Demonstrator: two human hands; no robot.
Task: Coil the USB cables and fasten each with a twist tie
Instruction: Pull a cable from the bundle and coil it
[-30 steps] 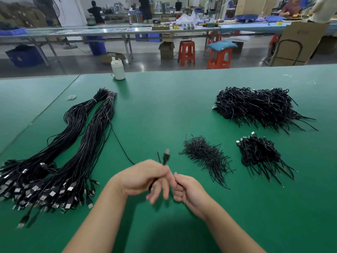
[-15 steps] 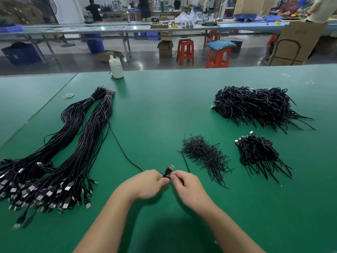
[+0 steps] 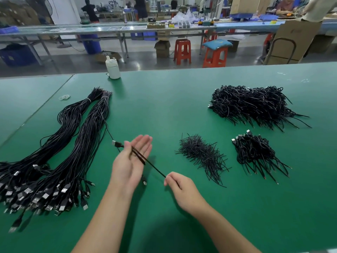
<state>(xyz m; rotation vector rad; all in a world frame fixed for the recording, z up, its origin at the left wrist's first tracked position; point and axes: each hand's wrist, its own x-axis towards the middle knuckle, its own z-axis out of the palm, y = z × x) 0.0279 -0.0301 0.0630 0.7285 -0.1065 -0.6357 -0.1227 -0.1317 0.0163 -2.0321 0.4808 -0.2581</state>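
My left hand (image 3: 132,159) is raised palm-up with straight fingers, and a black USB cable (image 3: 151,166) lies across its palm. The cable's plug (image 3: 116,143) sticks out past the hand's left side. My right hand (image 3: 179,187) pinches the cable lower right, and the strand runs taut between both hands. Two long bundles of uncoiled USB cables (image 3: 60,154) stretch along the left of the green table (image 3: 164,106). A heap of black twist ties (image 3: 202,154) sits right of my hands.
A small pile of coiled cables (image 3: 255,152) lies at the right, with a bigger pile (image 3: 251,105) behind it. A white bottle (image 3: 113,68) stands at the table's far edge, and rubber bands (image 3: 64,97) lie at far left. Stools and benches stand beyond.
My left hand has opened and turned palm-up, rising from the table. My right hand has drawn back to the right, pulling the cable taut across the left palm.
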